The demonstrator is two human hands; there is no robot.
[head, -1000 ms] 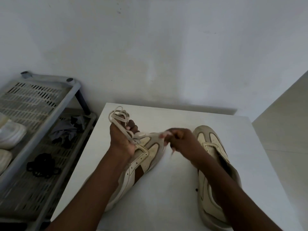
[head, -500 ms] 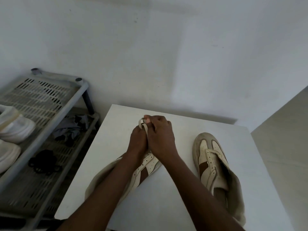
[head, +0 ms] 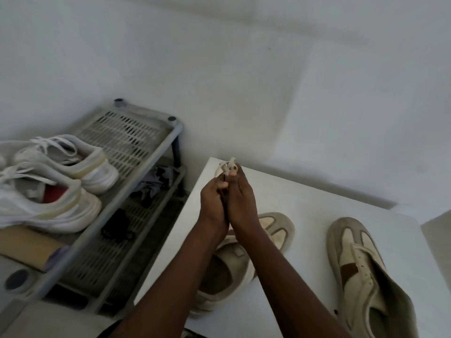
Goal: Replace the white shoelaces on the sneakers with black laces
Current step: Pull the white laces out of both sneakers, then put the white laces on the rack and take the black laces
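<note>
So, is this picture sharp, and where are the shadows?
Head view: soft overall, the left hand and right hand slightly blurred around the white lace; the wide lens bends the rack; dim even light, soft shadow behind the table, no glare.

Left hand [head: 211, 203] and right hand [head: 242, 203] press together above the far left corner of the table [head: 317, 206], pinching a bunched white lace [head: 228, 165], one unlaced sneaker [head: 278, 228] lying on the table under the forearms, the other sneaker [head: 353, 254] toward the table's right edge.
</note>
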